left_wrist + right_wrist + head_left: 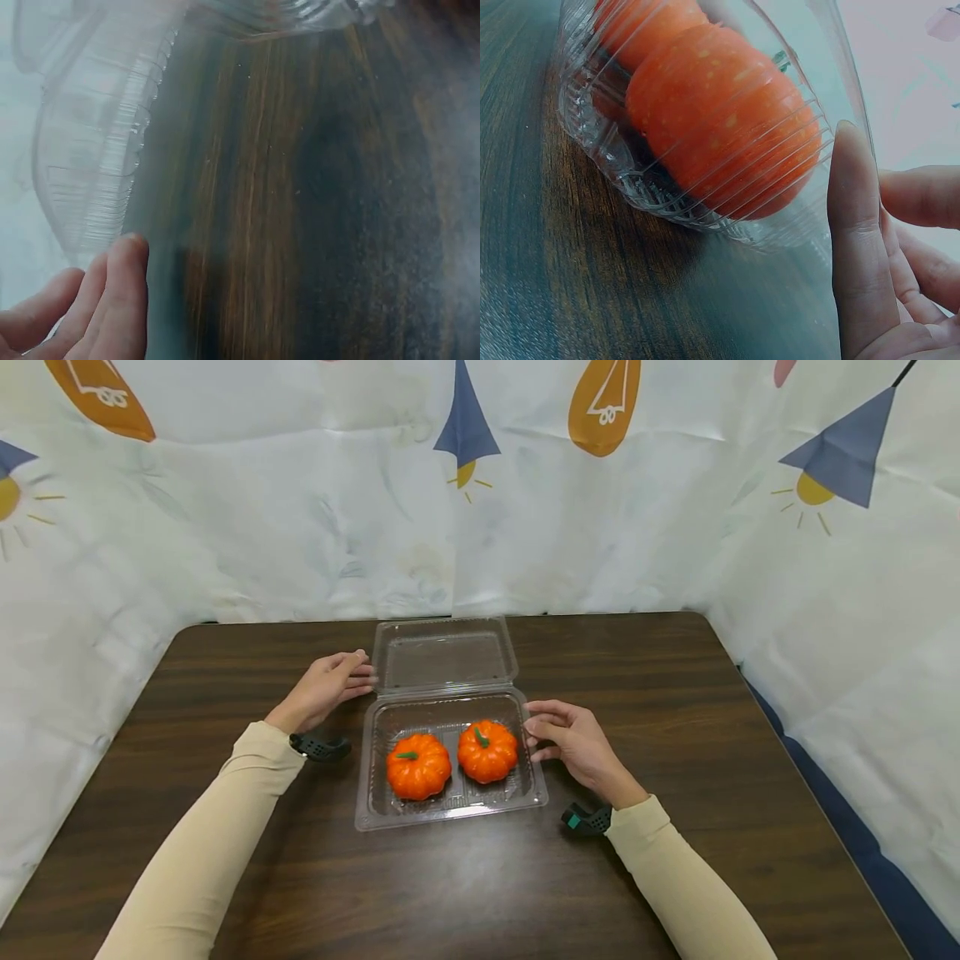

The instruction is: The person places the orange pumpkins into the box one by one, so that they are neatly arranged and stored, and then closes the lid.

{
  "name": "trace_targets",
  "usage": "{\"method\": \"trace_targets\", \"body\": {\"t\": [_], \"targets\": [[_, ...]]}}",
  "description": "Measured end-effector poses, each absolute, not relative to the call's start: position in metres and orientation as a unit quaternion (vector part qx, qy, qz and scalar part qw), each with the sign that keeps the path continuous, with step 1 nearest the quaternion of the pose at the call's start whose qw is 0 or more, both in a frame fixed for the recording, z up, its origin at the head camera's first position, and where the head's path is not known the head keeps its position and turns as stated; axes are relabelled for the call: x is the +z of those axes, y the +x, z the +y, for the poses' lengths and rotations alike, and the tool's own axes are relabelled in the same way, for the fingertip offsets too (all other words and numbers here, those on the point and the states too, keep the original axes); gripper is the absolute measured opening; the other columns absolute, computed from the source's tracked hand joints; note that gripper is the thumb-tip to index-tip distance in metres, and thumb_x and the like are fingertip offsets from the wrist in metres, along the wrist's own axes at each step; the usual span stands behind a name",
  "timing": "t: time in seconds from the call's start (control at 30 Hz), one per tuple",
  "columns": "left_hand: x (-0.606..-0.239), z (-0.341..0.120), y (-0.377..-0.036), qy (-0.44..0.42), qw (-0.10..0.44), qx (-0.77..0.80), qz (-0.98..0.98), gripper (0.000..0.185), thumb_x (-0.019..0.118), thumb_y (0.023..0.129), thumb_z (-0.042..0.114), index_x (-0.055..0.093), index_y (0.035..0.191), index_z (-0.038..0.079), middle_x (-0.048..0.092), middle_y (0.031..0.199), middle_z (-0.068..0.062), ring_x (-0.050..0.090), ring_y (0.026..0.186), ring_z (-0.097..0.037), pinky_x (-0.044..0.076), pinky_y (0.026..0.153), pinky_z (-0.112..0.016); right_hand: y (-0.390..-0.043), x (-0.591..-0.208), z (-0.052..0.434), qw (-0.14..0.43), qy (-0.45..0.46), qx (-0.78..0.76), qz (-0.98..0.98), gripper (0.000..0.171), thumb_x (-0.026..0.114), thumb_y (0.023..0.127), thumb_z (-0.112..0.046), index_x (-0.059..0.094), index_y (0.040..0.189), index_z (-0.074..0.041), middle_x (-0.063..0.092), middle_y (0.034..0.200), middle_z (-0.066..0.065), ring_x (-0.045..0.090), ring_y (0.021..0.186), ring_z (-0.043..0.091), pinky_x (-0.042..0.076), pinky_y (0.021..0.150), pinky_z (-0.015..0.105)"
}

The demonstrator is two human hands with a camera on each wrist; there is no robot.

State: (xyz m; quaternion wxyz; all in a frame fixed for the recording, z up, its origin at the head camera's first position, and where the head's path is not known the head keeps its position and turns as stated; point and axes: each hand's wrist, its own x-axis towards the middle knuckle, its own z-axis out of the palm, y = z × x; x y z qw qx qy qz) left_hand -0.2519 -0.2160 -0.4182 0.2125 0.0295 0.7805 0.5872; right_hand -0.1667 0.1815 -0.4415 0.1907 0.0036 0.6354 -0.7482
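Observation:
A clear plastic clamshell container [450, 816] lies on the table, its lid [446, 652] folded back flat behind the tray. Two small orange pumpkins sit inside: the left pumpkin [418, 767] and the right pumpkin [487, 752], both with green stems. My left hand [324, 685] is beside the lid's left edge with fingers nearly straight; whether the fingertips touch the lid is hard to tell. At the tray's right side, my right hand [573, 743] pinches the rim between thumb and fingers. The right wrist view shows a pumpkin [727, 124] through the ribbed wall.
The dark wood table [465, 893] extends around the container on all sides. A white printed curtain [300, 527] hangs behind the table and along both sides. Dark blue cloth [840, 810] shows past the right edge.

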Motion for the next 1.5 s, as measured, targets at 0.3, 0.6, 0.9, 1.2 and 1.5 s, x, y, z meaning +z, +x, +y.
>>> {"method": "trace_targets", "body": {"t": [0.3, 0.6, 0.9, 1.2, 1.5], "targets": [[-0.424, -0.212, -0.265, 0.045, 0.242, 0.604, 0.757, 0.082, 0.033, 0.098, 0.060, 0.019, 0.154, 0.002, 0.040, 0.151, -0.024, 0.052, 0.135, -0.025, 0.049, 0.104, -0.022, -0.168, -0.440, 0.180, 0.189, 0.006, -0.747, 0.637, 0.044, 0.068, 0.091, -0.013, 0.054, 0.131, -0.002, 0.070, 0.093, -0.001, 0.066, 0.073, 0.013, 0.061, 0.063, 0.029], [-0.426, -0.205, -0.275, 0.028, 0.274, 0.639, 0.718, 0.075, 0.028, 0.102, 0.055, 0.016, 0.156, 0.004, 0.039, 0.153, -0.022, 0.052, 0.135, -0.023, 0.052, 0.097, -0.018, -0.169, -0.436, 0.178, 0.188, 0.004, -0.749, 0.635, 0.043, 0.067, 0.091, -0.011, 0.054, 0.131, -0.001, 0.069, 0.092, -0.001, 0.066, 0.072, 0.013, 0.061, 0.061, 0.029], [-0.424, -0.206, -0.279, 0.027, 0.302, 0.667, 0.681, 0.066, 0.030, 0.106, 0.042, 0.011, 0.155, 0.002, 0.032, 0.155, -0.029, 0.064, 0.120, -0.010, 0.054, 0.094, -0.016, -0.168, -0.436, 0.177, 0.194, 0.006, -0.748, 0.634, 0.044, 0.068, 0.091, -0.012, 0.054, 0.131, -0.001, 0.069, 0.093, 0.000, 0.066, 0.072, 0.013, 0.061, 0.061, 0.029], [-0.419, -0.207, -0.282, 0.045, 0.295, 0.694, 0.656, 0.066, 0.035, 0.107, 0.034, 0.007, 0.156, 0.001, 0.026, 0.156, -0.031, 0.064, 0.120, -0.014, 0.054, 0.095, -0.020, -0.167, -0.437, 0.179, 0.192, 0.004, -0.748, 0.636, 0.044, 0.069, 0.090, -0.012, 0.054, 0.130, -0.001, 0.069, 0.092, 0.000, 0.066, 0.073, 0.013, 0.062, 0.062, 0.030], [-0.413, -0.204, -0.284, 0.051, 0.279, 0.722, 0.631, 0.062, 0.039, 0.106, 0.026, 0.013, 0.154, -0.002, 0.037, 0.153, -0.026, 0.063, 0.121, -0.016, 0.055, 0.096, -0.024, -0.167, -0.438, 0.180, 0.189, 0.008, -0.746, 0.639, 0.043, 0.068, 0.091, -0.010, 0.054, 0.130, 0.000, 0.069, 0.091, 0.000, 0.065, 0.072, 0.013, 0.061, 0.061, 0.030]]}}
